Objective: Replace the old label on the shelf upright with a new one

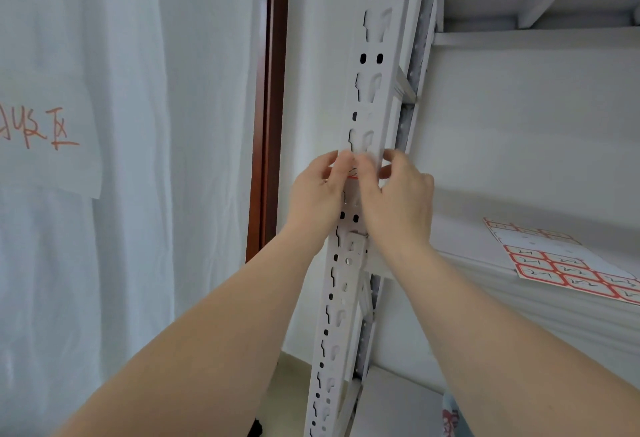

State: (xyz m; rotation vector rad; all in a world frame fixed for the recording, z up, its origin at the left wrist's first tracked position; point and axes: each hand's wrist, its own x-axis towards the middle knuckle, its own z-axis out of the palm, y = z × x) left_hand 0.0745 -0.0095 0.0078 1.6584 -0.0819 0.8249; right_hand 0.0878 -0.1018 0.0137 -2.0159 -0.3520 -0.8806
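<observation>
Against the white perforated steel shelf upright (367, 90), my left hand (317, 191) pinches a red-edged paper label (353, 174), mostly hidden under my fingers. My right hand (398, 201) grips the upright, its thumb on the label. A glossy sheet of red-bordered labels (561, 263) lies flat near the front edge of the shelf (502, 301).

White shelf upright (372, 90), dark slots running down it. Label (353, 172) flashing a red edge. Sheet of labels (568, 270): white, red borders. White curtain (156, 90), brown door frame (273, 90).
</observation>
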